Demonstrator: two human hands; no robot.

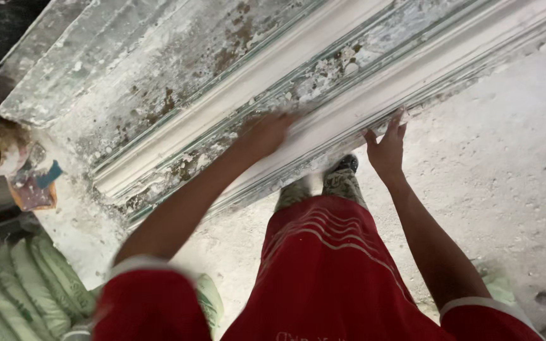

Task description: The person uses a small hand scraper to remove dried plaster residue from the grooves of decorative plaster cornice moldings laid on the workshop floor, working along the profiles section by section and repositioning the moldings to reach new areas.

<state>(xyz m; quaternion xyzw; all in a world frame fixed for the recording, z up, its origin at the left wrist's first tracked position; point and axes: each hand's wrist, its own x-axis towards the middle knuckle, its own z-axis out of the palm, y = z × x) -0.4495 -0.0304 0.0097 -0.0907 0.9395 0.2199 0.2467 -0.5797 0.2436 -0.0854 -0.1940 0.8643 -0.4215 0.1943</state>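
The right hand [387, 146] is set against the near edge of the moulding [323, 120], fingers spread and hooked over it, apparently to steady the strip. The left hand [266, 132] lies flat on top, blurred; its finger state cannot be told. The moulding, a long white stepped profile, rests diagonally on the plaster-caked bench [127, 76]. Sacks [20, 290] lie lower left.

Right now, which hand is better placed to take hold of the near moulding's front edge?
Right. The right hand already has its fingers curled up over the front edge of the near white moulding. The left hand lies flat on top, blurred, further from that edge.
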